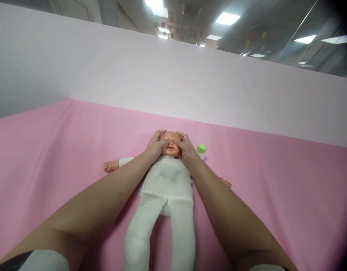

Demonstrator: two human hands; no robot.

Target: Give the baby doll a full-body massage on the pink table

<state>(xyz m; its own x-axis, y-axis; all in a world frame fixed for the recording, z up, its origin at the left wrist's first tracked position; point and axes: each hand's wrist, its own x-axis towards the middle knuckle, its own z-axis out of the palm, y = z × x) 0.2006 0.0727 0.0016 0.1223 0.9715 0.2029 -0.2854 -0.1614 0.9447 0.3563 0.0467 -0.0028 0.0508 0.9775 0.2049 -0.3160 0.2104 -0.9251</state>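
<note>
1. Nearest, white-edged sleeves (45, 260) are seen at the bottom corners, and bare forearms (98, 201) are stretched forward from them.
2. Between the forearms, a doll (167, 184) is laid face up on a pink cover (264, 184), its white-clad legs pointed toward the wearer; a greyish patch is seen on its chest.
3. The doll's head is cupped from both sides. By the left hand (156, 146), the thumb is laid across one eye, and the fingers, parted from the thumb, are curved along the side of the head.
4. The same hold is mirrored by the right hand (187, 148); whether any pressure is applied cannot be told.
5. Just beyond the right wrist, a white bottle with a green cap (201, 148) is partly hidden.
6. Farther back, the cover is bordered by a white wall (162, 75), above which lit ceiling panels (228, 18) are seen.
</note>
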